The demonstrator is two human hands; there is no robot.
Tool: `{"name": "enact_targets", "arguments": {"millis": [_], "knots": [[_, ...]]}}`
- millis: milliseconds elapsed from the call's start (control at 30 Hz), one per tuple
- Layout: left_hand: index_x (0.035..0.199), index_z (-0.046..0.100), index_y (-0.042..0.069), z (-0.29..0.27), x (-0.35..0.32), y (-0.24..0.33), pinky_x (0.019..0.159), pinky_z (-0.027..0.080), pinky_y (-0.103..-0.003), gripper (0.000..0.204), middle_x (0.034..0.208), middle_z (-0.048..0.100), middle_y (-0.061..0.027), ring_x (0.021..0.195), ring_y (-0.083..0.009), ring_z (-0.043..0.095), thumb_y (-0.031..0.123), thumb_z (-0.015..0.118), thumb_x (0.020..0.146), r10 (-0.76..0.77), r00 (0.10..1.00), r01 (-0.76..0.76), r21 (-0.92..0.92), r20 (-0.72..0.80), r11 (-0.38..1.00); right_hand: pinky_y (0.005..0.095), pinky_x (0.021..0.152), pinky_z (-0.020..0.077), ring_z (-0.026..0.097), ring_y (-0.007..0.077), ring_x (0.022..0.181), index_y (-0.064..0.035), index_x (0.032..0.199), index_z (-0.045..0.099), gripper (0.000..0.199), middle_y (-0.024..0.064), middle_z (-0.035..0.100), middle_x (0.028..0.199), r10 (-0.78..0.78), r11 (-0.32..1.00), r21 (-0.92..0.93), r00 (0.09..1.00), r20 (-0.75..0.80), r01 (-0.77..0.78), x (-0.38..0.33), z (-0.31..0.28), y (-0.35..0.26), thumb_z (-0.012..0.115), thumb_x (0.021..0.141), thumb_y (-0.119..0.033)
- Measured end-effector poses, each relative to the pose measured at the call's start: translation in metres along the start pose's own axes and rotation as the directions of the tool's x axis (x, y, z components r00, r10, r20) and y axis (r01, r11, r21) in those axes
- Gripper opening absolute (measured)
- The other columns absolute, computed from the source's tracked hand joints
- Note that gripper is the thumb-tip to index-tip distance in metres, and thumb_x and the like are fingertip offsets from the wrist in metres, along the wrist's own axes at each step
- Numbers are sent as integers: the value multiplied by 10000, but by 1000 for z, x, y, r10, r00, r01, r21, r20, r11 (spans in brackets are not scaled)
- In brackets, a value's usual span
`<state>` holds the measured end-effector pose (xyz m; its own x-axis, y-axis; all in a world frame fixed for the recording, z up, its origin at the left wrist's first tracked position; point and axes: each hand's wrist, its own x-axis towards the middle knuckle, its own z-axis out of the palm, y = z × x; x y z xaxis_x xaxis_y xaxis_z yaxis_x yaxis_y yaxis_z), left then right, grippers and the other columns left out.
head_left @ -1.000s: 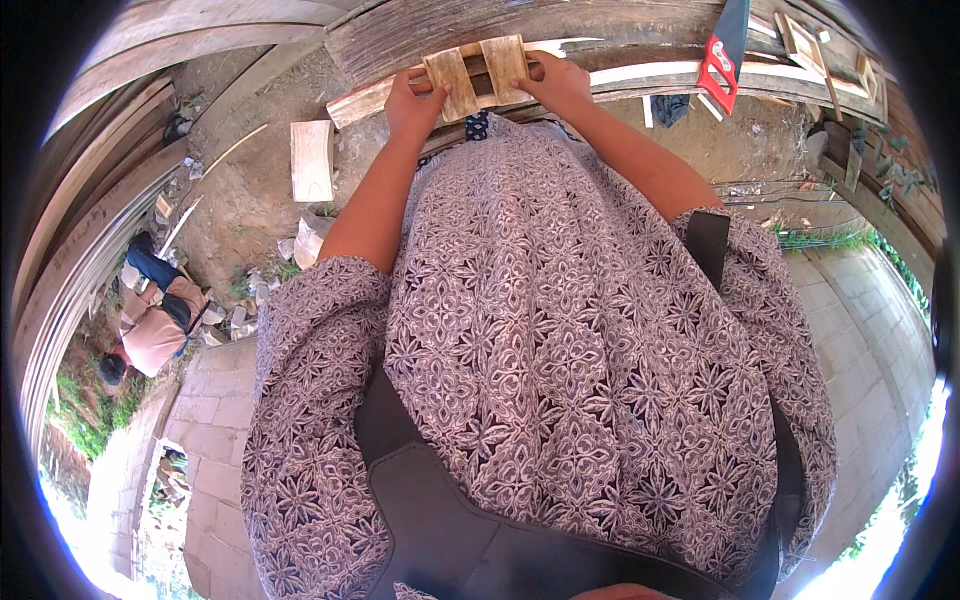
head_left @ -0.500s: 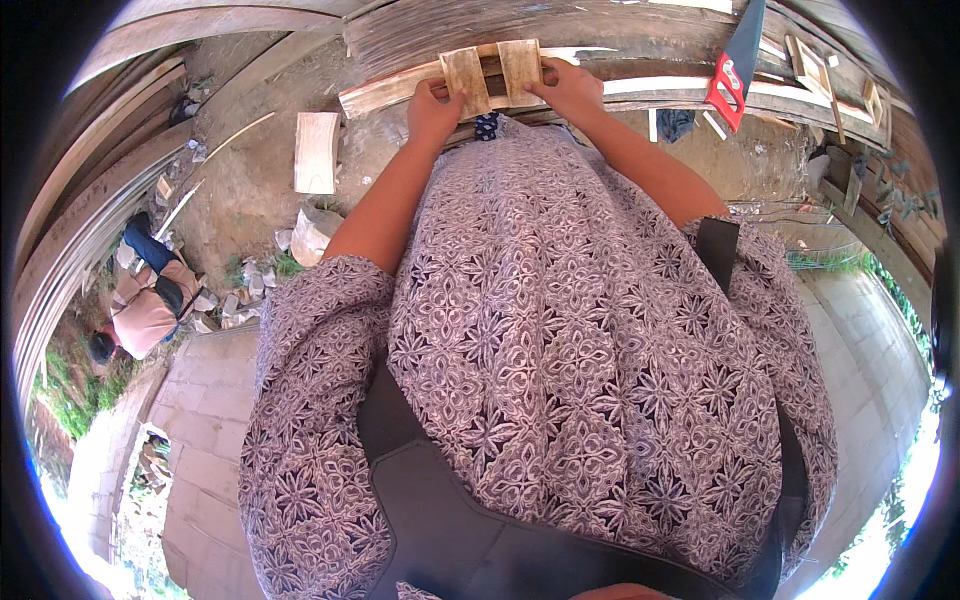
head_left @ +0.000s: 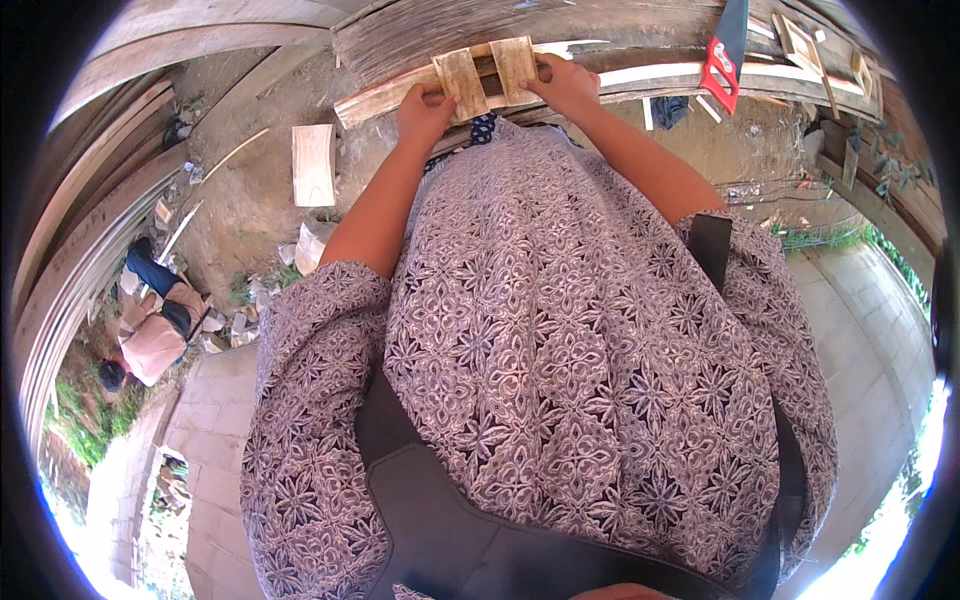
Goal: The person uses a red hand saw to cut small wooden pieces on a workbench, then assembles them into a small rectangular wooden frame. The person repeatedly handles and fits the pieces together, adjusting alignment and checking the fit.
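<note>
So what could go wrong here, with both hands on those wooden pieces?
The left hand and right hand grip two short pale wooden blocks against a rough weathered plank; bare fingers may catch splinters or get pinched. The red-handled saw lies close to the right forearm, so a sideways reach might brush it.

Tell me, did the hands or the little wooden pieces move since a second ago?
Hardly. The left hand and right hand keep gripping the two short wooden blocks side by side on the long plank; nothing was let go or newly taken. Only the view shifted slightly. The loose board on the ground, the red-handled saw and the crouching person stayed put.
</note>
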<state>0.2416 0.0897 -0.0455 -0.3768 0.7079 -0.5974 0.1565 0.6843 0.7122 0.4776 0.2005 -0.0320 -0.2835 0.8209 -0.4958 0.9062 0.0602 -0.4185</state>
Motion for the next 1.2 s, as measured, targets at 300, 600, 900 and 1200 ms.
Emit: {"name": "enact_targets", "arguments": {"millis": [300, 600, 900, 1200], "knots": [[956, 727, 38, 6, 12, 14, 779, 548, -356, 501, 899, 740, -107, 837, -218, 705, 469, 844, 730, 9, 994, -47, 346, 111, 937, 509, 925, 476, 674, 333, 1059, -247, 1264, 642, 523, 99, 724, 1091, 138, 985, -108, 990, 2, -137, -13, -17, -2, 740, 807, -481], [888, 730, 30, 31, 12, 23, 744, 546, -360, 454, 832, 731, -119, 786, -242, 704, 454, 824, 756, 64, 982, -128, 370, 180, 920, 522, 1011, 382, 605, 309, 1167, -217, 1261, 643, 467, 99, 684, 1187, 197, 980, 27, 980, -39, -196, -20, -25, 22, 684, 813, -341], [805, 728, 48, 27, 5, 37, 737, 543, -386, 455, 826, 728, -140, 783, -282, 703, 500, 778, 784, 147, 959, -255, 509, 242, 822, 509, 1018, 377, 602, 299, 1179, -242, 1275, 645, 473, 85, 683, 1199, 222, 974, 50, 975, -25, -220, -22, -20, 23, 693, 814, -333], [850, 701, 54, 12, 3, 43, 770, 540, -417, 498, 862, 725, -155, 851, -327, 702, 549, 730, 801, 137, 953, -284, 647, 269, 708, 515, 992, 411, 644, 286, 1112, -256, 1298, 635, 575, 63, 713, 1138, 131, 990, 53, 991, -29, -129, -18, -19, 24, 752, 773, -458]]}}
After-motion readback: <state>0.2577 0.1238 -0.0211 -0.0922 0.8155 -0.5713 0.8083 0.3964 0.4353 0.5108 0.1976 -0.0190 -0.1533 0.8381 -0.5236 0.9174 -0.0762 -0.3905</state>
